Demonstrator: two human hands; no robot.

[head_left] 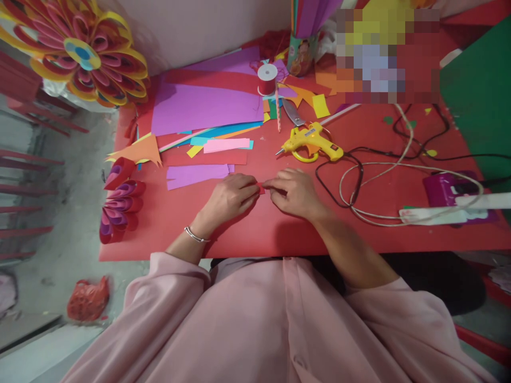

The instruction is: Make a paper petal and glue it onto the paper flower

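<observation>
My left hand [231, 196] and my right hand [293, 191] meet at the middle of the red table [255, 229]. Both pinch a small red paper piece [261, 187] between their fingertips, low over the tabletop. A silver bangle [195, 234] circles my left wrist. Purple paper strips [197, 175] lie just beyond my left hand. A yellow glue gun [311, 141] rests on yellow-handled scissors [297, 125] a little past my right hand.
Purple, red, blue and pink paper sheets [203, 106] cover the far left of the table. A red thread spool [267, 78] stands behind them. Cables [379, 175] and a white power strip [435, 215] lie at right. Folded paper petals [120, 202] sit at the left edge, a paper flower [85, 50] above.
</observation>
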